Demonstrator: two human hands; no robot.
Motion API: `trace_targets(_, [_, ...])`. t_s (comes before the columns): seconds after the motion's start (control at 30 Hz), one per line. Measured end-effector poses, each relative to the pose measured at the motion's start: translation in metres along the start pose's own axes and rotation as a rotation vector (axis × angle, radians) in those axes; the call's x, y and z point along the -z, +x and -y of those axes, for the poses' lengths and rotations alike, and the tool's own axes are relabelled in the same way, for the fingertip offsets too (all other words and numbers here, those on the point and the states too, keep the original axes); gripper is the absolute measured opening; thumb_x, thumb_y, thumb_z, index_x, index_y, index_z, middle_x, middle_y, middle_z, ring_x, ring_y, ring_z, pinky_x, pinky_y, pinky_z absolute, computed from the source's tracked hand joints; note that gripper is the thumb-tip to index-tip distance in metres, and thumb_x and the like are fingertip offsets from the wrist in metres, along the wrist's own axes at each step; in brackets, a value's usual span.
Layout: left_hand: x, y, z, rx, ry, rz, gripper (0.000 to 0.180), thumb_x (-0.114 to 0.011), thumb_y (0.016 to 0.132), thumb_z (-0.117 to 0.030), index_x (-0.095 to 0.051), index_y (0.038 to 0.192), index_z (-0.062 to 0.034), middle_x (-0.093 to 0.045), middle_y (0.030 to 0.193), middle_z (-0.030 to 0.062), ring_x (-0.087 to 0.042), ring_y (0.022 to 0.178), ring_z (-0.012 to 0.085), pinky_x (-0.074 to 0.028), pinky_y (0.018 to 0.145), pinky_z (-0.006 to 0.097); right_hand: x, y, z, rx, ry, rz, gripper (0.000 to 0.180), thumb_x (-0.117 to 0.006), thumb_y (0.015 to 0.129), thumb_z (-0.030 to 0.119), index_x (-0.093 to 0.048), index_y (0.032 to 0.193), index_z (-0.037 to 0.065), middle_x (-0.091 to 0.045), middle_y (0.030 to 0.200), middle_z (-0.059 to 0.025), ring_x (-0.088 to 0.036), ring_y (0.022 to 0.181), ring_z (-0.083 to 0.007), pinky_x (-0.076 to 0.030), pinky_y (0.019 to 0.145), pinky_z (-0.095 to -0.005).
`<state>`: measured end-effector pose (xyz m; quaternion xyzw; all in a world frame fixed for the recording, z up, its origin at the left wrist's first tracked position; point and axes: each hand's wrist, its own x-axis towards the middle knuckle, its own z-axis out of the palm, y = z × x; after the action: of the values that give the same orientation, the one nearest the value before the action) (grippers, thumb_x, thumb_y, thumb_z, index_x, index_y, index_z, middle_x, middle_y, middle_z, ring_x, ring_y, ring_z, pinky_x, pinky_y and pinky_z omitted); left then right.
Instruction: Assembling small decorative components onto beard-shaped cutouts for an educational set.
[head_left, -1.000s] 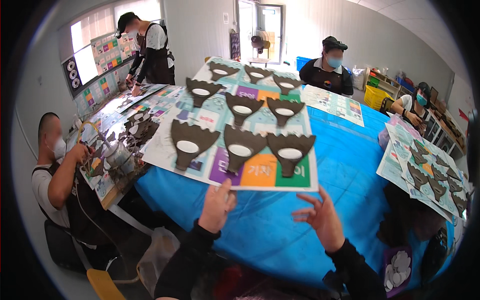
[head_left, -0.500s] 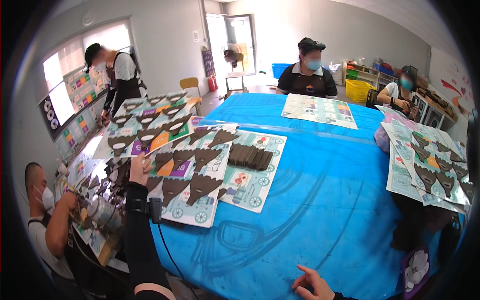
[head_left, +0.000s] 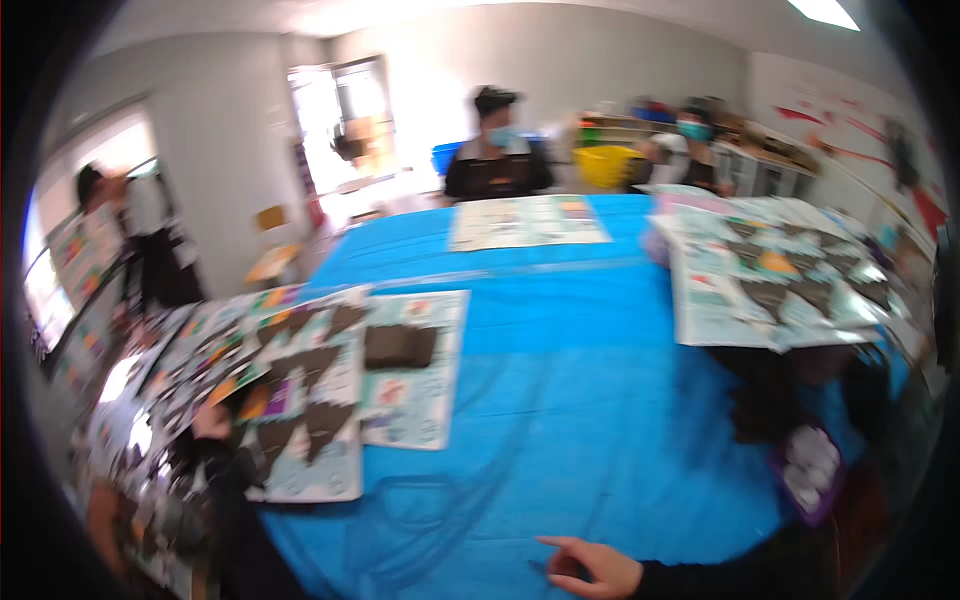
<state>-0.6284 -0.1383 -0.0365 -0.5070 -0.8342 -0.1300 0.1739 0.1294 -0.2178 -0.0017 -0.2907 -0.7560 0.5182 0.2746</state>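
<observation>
My left hand (head_left: pixel 212 420), smeared by motion, is at the near edge of a printed board (head_left: pixel 228 384) with dark pieces on it, and its fingers seem closed on that edge. Partly beneath lies another printed sheet (head_left: pixel 340 470) bearing dark brown, fan-shaped flat pieces (head_left: pixel 325 425). Beside them a bundle of dark brown strips (head_left: pixel 395 348) rests on a further sheet (head_left: pixel 425 415). Over the table's near edge, my right hand (head_left: pixel 595 568) holds nothing; its index finger points left and the other fingers are loosely bent.
A blue cover (head_left: pixel 560 400) spreads over the table. On the right, stacked sheets (head_left: pixel 700 300) carry more dark pieces; below them sits a purple container (head_left: pixel 838 475) of white discs. One sheet (head_left: pixel 530 235) lies before a masked person (head_left: pixel 495 170). Other people are at the far right and left.
The view has swung right, so the table and people appear farther left. The board in my left hand has come down toward the left-hand sheets. My right hand still holds nothing.
</observation>
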Motion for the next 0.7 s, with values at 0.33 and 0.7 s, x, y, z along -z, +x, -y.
trace_targets(0.33, [0.225, -0.135, -0.255, 0.163, -1.765, -0.07, 0.046, -0.048, 0.099, -0.021, -0.037, 0.14, -0.0034, -0.052, 0.129, 0.0103, -0.027, 0.047, -0.0026, -0.025, 0.039, 0.014, 0.17, 0.003, 0.061, 0.245, 0.275, -0.586, 0.03, -0.046, 0.1, 0.015, -0.045, 0.127, 0.002, -0.053, 0.106, -0.008, -0.057, 0.085, -0.0123, -0.048, 0.073, -0.0264])
trace_targets(0.7, [0.209, -0.271, -0.457, 0.164, -1.749, 0.911, 0.041, -0.045, 0.1, -0.022, -0.045, 0.134, 0.0026, -0.061, 0.112, 0.0086, -0.033, 0.052, 0.002, -0.028, 0.046, 0.017, 0.206, -0.001, 0.059, -0.066, 0.484, -0.354, 0.033, -0.046, 0.101, 0.023, -0.049, 0.125, 0.0, -0.054, 0.113, -0.0095, -0.058, 0.096, -0.016, -0.049, 0.083, -0.0288])
